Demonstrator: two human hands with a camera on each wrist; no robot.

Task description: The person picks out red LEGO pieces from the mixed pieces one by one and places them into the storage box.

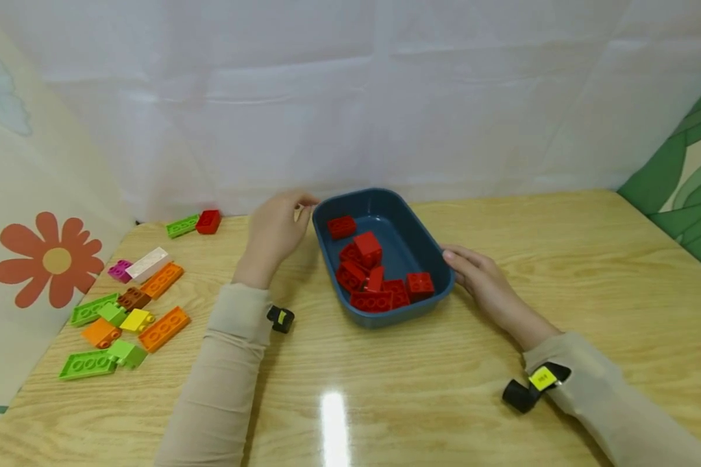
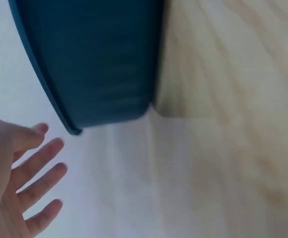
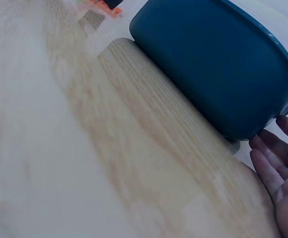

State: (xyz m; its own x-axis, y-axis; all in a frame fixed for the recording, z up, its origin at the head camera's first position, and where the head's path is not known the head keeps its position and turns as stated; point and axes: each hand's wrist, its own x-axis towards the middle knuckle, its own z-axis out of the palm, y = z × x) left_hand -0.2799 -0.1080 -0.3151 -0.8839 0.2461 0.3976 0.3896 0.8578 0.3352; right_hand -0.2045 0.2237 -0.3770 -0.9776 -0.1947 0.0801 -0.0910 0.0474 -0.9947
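Observation:
A dark blue plastic bin (image 1: 403, 243) with rounded corners rests on the table, several red toy building bricks (image 1: 368, 248) lying in it. My left hand (image 1: 280, 224) is beside the bin's far left corner. In the left wrist view, its loosely spread fingers (image 2: 39, 191) hold nothing and show a small gap from the rim. My right hand (image 1: 481, 279) is at the bin's near right corner. Its extended fingertips touch the outer wall just under the rim, as the right wrist view shows.
Left on the wooden table (image 1: 339, 376) lie scattered bricks, among them an orange one (image 1: 165, 329), a white one (image 1: 148, 264) and a yellow one (image 1: 137, 320). Farther back, a red brick (image 1: 208, 222) sits against a green one (image 1: 183, 226). A white cloth (image 1: 257, 104) hangs behind.

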